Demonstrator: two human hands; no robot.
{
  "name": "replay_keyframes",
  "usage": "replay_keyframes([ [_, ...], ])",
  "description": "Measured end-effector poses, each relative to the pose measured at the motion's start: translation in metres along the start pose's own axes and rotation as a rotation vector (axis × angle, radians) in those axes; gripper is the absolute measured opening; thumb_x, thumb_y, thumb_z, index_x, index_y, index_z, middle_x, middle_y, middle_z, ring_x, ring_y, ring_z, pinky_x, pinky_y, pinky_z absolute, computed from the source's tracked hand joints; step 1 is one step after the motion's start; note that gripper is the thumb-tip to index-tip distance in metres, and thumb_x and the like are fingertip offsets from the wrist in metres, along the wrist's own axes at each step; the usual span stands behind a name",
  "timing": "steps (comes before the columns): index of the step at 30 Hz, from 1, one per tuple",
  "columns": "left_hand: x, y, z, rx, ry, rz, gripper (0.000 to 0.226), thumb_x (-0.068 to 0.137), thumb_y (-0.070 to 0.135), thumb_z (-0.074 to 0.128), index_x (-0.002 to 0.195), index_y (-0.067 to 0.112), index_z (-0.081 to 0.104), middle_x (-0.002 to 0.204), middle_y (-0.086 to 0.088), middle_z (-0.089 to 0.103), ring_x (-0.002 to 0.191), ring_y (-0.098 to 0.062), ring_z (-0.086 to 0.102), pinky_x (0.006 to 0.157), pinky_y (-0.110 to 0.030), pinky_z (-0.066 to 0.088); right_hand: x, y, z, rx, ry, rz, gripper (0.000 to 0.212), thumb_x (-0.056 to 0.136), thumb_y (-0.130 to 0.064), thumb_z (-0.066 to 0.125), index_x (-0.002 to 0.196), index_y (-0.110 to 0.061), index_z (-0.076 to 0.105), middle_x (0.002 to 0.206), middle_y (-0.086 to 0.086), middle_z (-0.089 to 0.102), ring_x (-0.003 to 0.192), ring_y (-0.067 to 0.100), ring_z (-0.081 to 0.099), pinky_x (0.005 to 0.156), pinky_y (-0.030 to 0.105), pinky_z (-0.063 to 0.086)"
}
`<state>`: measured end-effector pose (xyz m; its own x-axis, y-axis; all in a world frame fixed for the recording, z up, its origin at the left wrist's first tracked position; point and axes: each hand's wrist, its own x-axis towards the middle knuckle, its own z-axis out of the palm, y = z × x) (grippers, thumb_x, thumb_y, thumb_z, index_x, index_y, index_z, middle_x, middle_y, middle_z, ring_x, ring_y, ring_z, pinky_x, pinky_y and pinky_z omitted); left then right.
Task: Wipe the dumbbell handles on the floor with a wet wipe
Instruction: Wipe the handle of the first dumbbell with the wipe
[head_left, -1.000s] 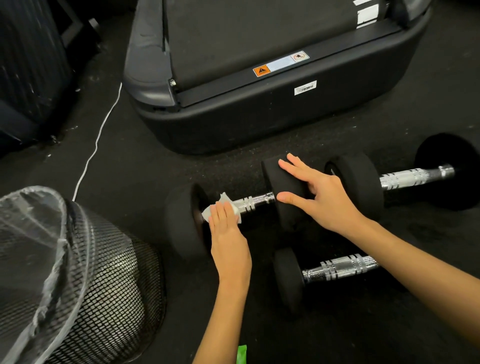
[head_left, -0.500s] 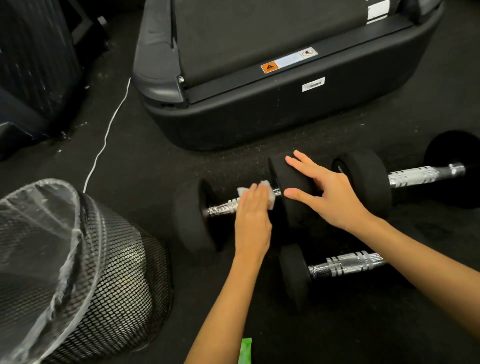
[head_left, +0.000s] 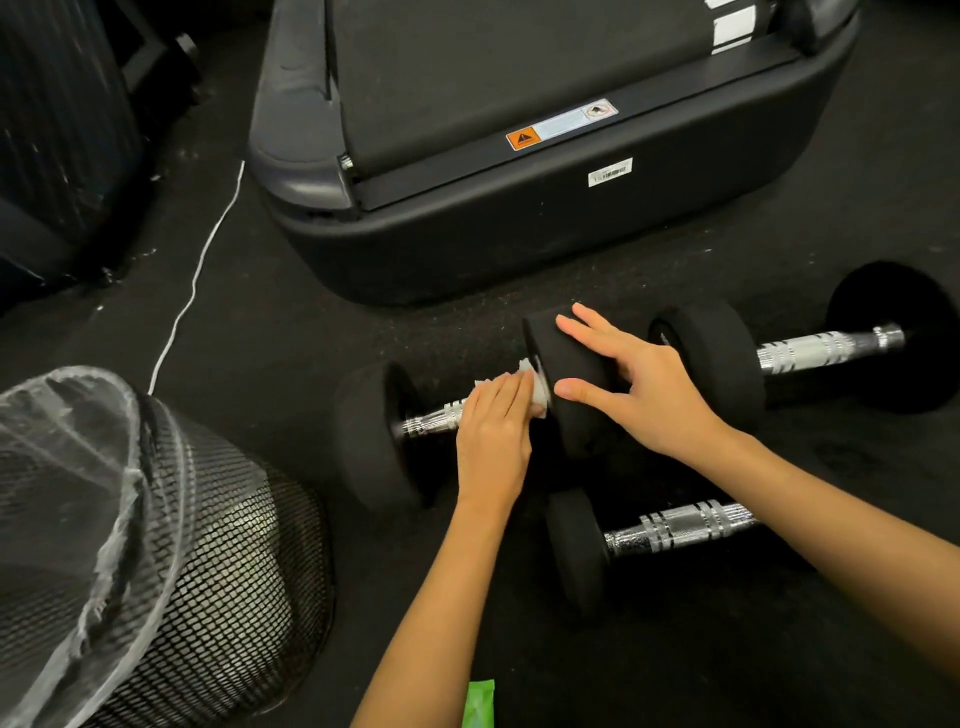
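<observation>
On the floor, left hand (head_left: 493, 441) curled around wet wipe (head_left: 537, 392), pressed against chrome dumbbell handle (head_left: 434, 418). Right hand (head_left: 636, 384) spread flat on black weight head (head_left: 574, 384).

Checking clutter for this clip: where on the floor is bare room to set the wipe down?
Bare floor lies between the white cable, the treadmill base and the left dumbbell, and along the near edge right of the green packet. It is crowded between the three dumbbells, where both hands work.

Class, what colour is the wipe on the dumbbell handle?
White, seen in the head view: the wipe.
</observation>
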<state>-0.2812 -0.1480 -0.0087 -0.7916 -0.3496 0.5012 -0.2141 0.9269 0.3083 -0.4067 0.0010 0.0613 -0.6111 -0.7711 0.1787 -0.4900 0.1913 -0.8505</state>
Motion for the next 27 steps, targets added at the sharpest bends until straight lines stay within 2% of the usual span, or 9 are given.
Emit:
replay_keyframes([
  [4,0.008,0.001,-0.006,0.002,0.014,0.052,0.029,0.097,0.017,0.052,0.119,0.004,0.066,0.106,-0.006,0.069,0.094,-0.021,0.063,0.094,-0.038,0.046,0.001,-0.001,-0.001,-0.002,0.001,0.005,0.071,0.080,-0.048,0.068,0.146,-0.033,0.044,0.158,-0.010,0.031,0.143,0.004,0.030,0.115,0.036,0.037],
  [7,0.001,0.003,0.000,-0.039,0.034,-0.013,0.030,0.096,0.011,0.054,0.124,0.006,0.064,0.118,-0.005,0.067,0.110,-0.021,0.062,0.103,-0.038,0.040,0.001,0.000,-0.001,-0.001,-0.004,0.001,0.071,0.080,-0.048,0.068,0.145,-0.034,0.044,0.158,-0.010,0.031,0.142,0.003,0.031,0.114,0.039,0.038],
  [10,-0.005,-0.004,0.001,-0.014,0.031,0.052,0.042,0.090,0.000,0.058,0.131,0.006,0.059,0.131,-0.008,0.062,0.126,-0.022,0.055,0.108,-0.040,0.036,-0.002,0.001,0.000,-0.001,0.000,-0.007,0.071,0.081,-0.049,0.068,0.146,-0.034,0.044,0.158,-0.010,0.031,0.143,0.004,0.030,0.115,0.040,0.037],
  [12,-0.003,-0.005,-0.002,0.029,0.023,0.074,0.039,0.091,0.005,0.057,0.130,0.007,0.060,0.128,-0.007,0.064,0.122,-0.022,0.057,0.106,-0.041,0.037,-0.001,0.002,0.001,-0.003,0.006,-0.009,0.071,0.081,-0.048,0.068,0.146,-0.034,0.043,0.158,-0.011,0.030,0.143,0.005,0.031,0.115,0.040,0.037],
  [14,0.001,0.004,-0.001,0.009,0.022,-0.011,0.036,0.095,0.012,0.054,0.130,0.007,0.060,0.126,-0.006,0.065,0.121,-0.021,0.058,0.107,-0.041,0.036,0.000,0.001,0.000,-0.020,0.010,-0.008,0.070,0.082,-0.047,0.069,0.146,-0.034,0.043,0.158,-0.011,0.030,0.142,0.003,0.031,0.115,0.038,0.037],
  [18,-0.004,0.008,0.002,-0.057,-0.013,-0.041,0.042,0.093,0.004,0.056,0.135,0.005,0.055,0.130,-0.006,0.061,0.127,-0.021,0.053,0.112,-0.043,0.032,-0.001,-0.001,-0.001,-0.017,-0.002,-0.001,0.072,0.080,-0.051,0.066,0.146,-0.035,0.043,0.158,-0.013,0.029,0.138,-0.005,0.027,0.114,0.034,0.037],
  [20,-0.001,0.000,0.001,-0.042,-0.026,-0.013,0.037,0.094,0.009,0.051,0.130,0.007,0.059,0.124,-0.004,0.065,0.120,-0.018,0.057,0.114,-0.043,0.031,-0.002,0.000,0.000,-0.012,-0.001,-0.005,0.071,0.081,-0.050,0.067,0.146,-0.035,0.043,0.158,-0.013,0.029,0.138,-0.006,0.027,0.114,0.034,0.037],
  [23,0.007,0.008,-0.004,-0.125,0.001,-0.160,0.030,0.097,0.018,0.046,0.118,0.012,0.067,0.111,0.002,0.070,0.106,-0.013,0.063,0.110,-0.042,0.034,-0.001,0.000,0.000,-0.026,0.003,0.000,0.069,0.082,-0.048,0.068,0.146,-0.037,0.043,0.158,-0.014,0.029,0.138,-0.005,0.028,0.114,0.034,0.037],
  [27,0.002,0.003,-0.004,-0.085,-0.041,-0.042,0.039,0.090,0.011,0.062,0.129,0.011,0.061,0.124,-0.001,0.065,0.117,-0.015,0.058,0.109,-0.038,0.033,-0.001,0.000,-0.001,-0.023,-0.004,-0.001,0.070,0.082,-0.047,0.068,0.146,-0.036,0.042,0.158,-0.014,0.029,0.137,-0.007,0.027,0.114,0.032,0.037],
])
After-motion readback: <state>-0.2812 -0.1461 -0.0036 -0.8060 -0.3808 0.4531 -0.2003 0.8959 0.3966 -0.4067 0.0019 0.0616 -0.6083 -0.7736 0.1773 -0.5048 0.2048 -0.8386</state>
